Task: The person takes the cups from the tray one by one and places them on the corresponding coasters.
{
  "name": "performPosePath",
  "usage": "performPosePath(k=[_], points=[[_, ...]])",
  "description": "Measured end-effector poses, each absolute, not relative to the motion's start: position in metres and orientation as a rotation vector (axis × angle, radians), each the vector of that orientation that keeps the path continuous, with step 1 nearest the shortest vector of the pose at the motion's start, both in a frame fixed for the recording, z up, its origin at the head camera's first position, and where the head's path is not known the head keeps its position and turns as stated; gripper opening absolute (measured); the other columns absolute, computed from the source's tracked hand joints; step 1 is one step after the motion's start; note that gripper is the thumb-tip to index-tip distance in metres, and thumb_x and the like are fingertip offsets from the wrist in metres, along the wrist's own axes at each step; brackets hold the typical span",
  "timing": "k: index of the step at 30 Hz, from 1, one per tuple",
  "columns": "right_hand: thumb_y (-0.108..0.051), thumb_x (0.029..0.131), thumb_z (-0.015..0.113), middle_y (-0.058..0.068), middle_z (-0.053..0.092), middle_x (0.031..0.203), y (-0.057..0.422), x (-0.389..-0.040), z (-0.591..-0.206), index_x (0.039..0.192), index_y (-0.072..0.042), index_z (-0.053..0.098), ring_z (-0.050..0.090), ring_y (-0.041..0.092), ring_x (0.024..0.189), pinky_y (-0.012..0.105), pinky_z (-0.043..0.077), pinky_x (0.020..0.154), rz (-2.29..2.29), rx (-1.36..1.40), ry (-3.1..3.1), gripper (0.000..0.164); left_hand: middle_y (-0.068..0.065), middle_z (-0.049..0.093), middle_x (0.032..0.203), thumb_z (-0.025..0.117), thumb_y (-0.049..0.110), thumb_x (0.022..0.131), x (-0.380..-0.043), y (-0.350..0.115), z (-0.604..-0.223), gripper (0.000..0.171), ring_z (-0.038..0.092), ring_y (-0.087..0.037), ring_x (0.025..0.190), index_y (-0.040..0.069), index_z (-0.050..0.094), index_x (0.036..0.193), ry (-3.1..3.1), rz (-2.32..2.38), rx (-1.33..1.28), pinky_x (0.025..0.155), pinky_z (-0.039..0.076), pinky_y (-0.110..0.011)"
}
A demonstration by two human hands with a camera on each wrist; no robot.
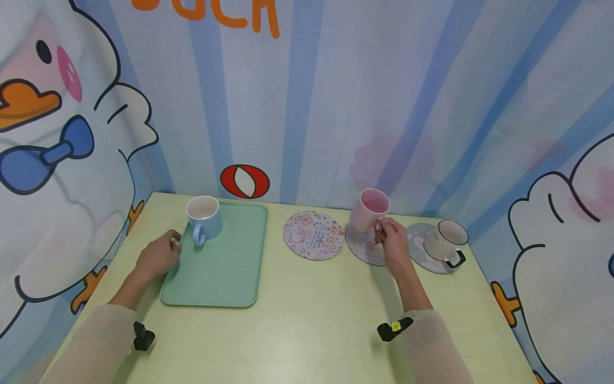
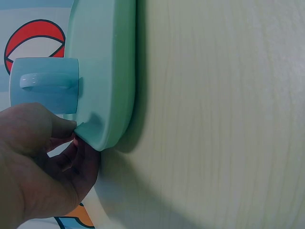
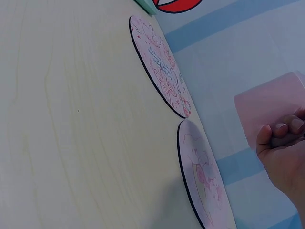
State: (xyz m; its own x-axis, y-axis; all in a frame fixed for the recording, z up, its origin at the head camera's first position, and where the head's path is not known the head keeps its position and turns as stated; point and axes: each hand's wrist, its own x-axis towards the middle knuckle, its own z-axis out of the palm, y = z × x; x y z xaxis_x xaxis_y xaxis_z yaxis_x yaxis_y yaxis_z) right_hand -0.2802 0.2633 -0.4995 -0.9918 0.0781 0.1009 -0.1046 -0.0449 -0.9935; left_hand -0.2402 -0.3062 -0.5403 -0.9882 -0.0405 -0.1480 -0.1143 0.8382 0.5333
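My left hand (image 1: 160,253) pinches the left rim of a green tray (image 1: 225,272); in the left wrist view the thumb lies on the rim, with fingers below it. A light blue mug (image 1: 205,217) stands upright at the tray's far left corner, its handle toward me. My right hand (image 1: 395,241) grips a pink mug (image 1: 365,214) by its handle, mostly hidden by the fingers. In the right wrist view the pink mug (image 3: 267,102) hangs in the air, apart from the table. Below it lies a round greyish coaster (image 1: 356,246).
A round pink patterned coaster (image 1: 314,236) lies between the tray and the greyish coaster. At the far right a cream mug (image 1: 443,242) with a black handle stands on another round coaster (image 1: 417,236). A striped cartoon curtain (image 1: 331,106) hangs along the table's back edge.
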Motion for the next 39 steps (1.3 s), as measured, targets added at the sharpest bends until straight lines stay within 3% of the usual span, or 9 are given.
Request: performPosePath(k=[13, 26, 34, 39], points=[[-0.023, 0.117, 0.039, 0.002, 0.035, 0.073, 0.274, -0.28, -0.501, 0.103, 0.019, 0.038, 0.037, 0.018, 0.071, 0.037, 0.044, 0.077, 2.186, -0.03, -2.036, 0.045, -0.025, 0.065, 0.107, 0.046, 0.014, 0.109, -0.241, -0.307, -0.54, 0.033, 0.063, -0.033, 0.085, -0.006, 0.05, 0.134, 2.889, 0.856, -0.113, 0.073, 0.049, -0.049], [-0.028, 0.116, 0.042, 0.002, 0.036, 0.075, 0.286, -0.28, -0.509, 0.101, 0.014, 0.041, 0.039, 0.019, 0.074, 0.035, 0.044, 0.077, 2.159, -0.132, -2.05, 0.044, -0.024, 0.065, 0.106, 0.046, 0.014, 0.109, -0.239, -0.305, -0.538, 0.032, 0.062, -0.033, 0.084, -0.006, 0.05, 0.133, 2.887, 0.863, -0.125, 0.072, 0.048, -0.048], [-0.033, 0.116, 0.042, 0.001, 0.035, 0.07, 0.291, -0.277, -0.517, 0.093, 0.003, 0.045, 0.039, 0.02, 0.07, 0.034, 0.044, 0.074, 2.128, -0.184, -2.096, 0.043, -0.023, 0.065, 0.105, 0.047, 0.015, 0.109, -0.239, -0.305, -0.538, 0.033, 0.062, -0.033, 0.085, -0.006, 0.05, 0.134, 2.887, 0.864, -0.118, 0.073, 0.048, -0.049], [-0.031, 0.116, 0.043, 0.002, 0.036, 0.072, 0.292, -0.277, -0.523, 0.094, 0.005, 0.044, 0.04, 0.02, 0.072, 0.035, 0.043, 0.075, 2.126, -0.217, -2.088, 0.043, -0.023, 0.065, 0.105, 0.047, 0.014, 0.108, -0.24, -0.306, -0.539, 0.033, 0.062, -0.033, 0.085, -0.006, 0.05, 0.133, 2.893, 0.855, -0.115, 0.074, 0.048, -0.05]])
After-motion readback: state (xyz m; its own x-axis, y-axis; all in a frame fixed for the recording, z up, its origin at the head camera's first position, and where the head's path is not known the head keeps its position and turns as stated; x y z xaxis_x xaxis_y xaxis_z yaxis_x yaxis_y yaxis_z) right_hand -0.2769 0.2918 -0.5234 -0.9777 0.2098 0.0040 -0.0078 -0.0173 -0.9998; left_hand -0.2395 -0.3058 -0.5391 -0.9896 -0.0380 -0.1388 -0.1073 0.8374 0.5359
